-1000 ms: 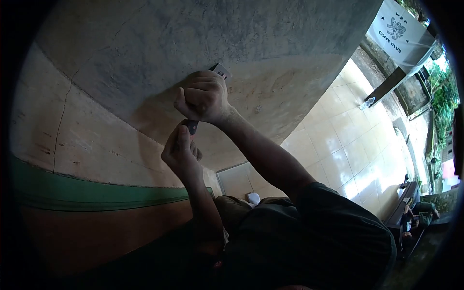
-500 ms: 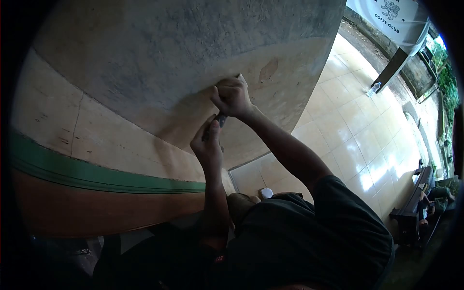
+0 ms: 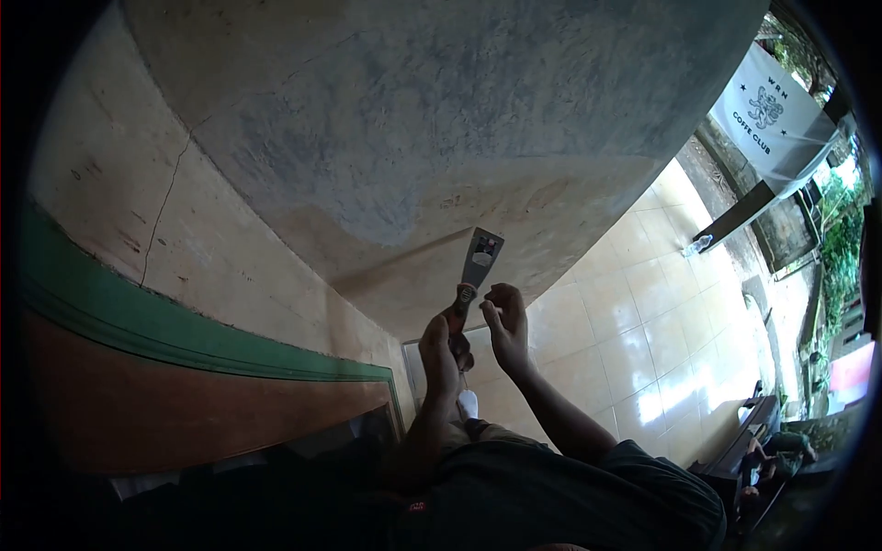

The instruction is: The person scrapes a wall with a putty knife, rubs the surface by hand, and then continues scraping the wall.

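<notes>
My left hand [image 3: 441, 356] is wrapped around the orange-and-dark handle of a putty knife [image 3: 479, 260]. The knife's flat metal blade points up toward the wall, with small dark marks and a label on its face. Just right of the handle is my right hand [image 3: 508, 332], fingers curled in and thumb bent toward them, apart from the knife. Nothing shows in its grasp. Behind the blade rises a plastered wall [image 3: 367, 119], with a rough grey area above and a smoother beige band below.
A cracked side wall [image 3: 211, 230] with green trim [image 3: 230, 340] runs along the left. Tiled floor [image 3: 625, 321] extends right, with a plastic bottle [image 3: 698, 245] by a post. A banner [image 3: 767, 115] hangs beyond. People [image 3: 781, 450] are near a dark bench at lower right.
Both hands have come down and away from the wall. My right hand has let go of the putty knife, whose blade now shows fully. The view has shifted too.
</notes>
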The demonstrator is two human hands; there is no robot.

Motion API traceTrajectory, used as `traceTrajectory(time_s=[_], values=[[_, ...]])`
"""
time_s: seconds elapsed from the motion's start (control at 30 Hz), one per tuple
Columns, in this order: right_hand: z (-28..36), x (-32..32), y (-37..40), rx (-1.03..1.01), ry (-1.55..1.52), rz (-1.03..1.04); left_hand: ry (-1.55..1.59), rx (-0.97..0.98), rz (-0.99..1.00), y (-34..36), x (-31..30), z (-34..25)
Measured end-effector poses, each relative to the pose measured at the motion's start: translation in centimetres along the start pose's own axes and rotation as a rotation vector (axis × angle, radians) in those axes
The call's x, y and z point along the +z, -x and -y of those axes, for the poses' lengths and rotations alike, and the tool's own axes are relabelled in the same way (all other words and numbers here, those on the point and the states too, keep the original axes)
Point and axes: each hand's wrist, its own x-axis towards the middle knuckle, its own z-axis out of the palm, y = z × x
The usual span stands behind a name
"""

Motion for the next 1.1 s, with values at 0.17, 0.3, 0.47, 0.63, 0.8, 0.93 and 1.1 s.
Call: traceTrajectory(time_s=[0.17,0.3,0.47,0.63,0.8,0.93,1.1], values=[[0.3,-1.4,2.2,0.455,-0.253,0.22,-0.192,0.269,-0.065,0.8,0.7,7.2],[0.8,-3.0,2.9,0.423,-0.27,0.126,-0.295,-0.24,0.188,1.4,0.1,3.5],[2.2,-4.3,4.7,0.424,-0.27,-0.007,-0.508,-0.39,0.315,1.4,-0.2,2.5],[4.0,-7.9,4.4,0.434,-0.148,0.011,-0.741,-0.253,0.349,0.6,-3.2,4.2],[6.9,-8.9,5.2,0.411,-0.175,0.298,-0.456,0.344,0.065,1.2,-1.2,0.8],[8.3,-8.3,4.0,0.505,-0.319,0.485,-0.328,0.714,-0.019,2.5,2.4,-1.8],[8.5,-5.8,0.3,0.526,-0.535,0.676,-0.611,1.559,0.277,0.0,5.5,-4.2]])
